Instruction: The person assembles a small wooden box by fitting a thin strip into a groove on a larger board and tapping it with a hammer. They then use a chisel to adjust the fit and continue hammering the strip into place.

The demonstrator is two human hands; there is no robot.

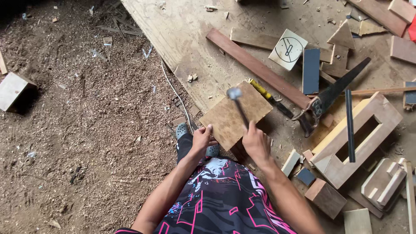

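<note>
Head view looks straight down at you, crouched over a floor (86, 130) thick with sawdust. Your right hand (255, 141) is closed round the handle of a hammer (239, 107), whose metal head is raised over a square board (236, 115). The board lies tilted like a diamond, its near corner between your two hands. Your left hand (202, 138) rests on the board's near left edge, fingers bent against it, pinning it rather than wrapping it. Your hands are apart, one on each side of that corner.

Just under your left hand a grey shoe (182, 130) shows at the board's edge. Beyond the board lies a large plywood sheet (173, 34), and a thin white cord (175, 93) runs along its edge down toward your shoe.

Right of the board a yellow-handled tool (271, 97) lies slanted, near a long reddish plank (255, 67). A handsaw (331, 97) lies past that, its handle nearest you and its dark blade pointing away to the right. A white square card (287, 49) with a circle drawn on it sits above the plank. At far right a box frame (359, 138) of light wood lies open, with a dark strip (349, 125) across it. Offcuts lie scattered around it, and a wood block (13, 89) sits alone at far left.
</note>
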